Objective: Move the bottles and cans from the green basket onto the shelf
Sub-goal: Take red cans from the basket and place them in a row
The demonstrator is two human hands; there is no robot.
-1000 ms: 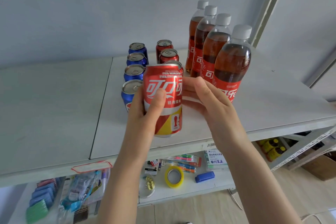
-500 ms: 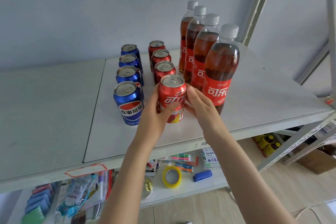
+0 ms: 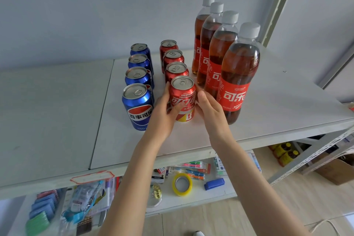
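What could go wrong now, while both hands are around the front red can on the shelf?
1. The right hand is close to the front cola bottle; pulling back carelessly might tip this tall bottle.
2. The left hand sits between the red can and the front blue can, which it could nudge.

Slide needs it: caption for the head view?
Both hands seat the fourth red can beside blue cans and cola bottles.

Single head-worn wide-angle view, looks forward and down from above shelf top, close in; both forearms enter from bottom edge; wall fills upper frame; lower shelf level and floor visible beneath front edge; wide lens bends upright post at right; no second view, so nothing shared
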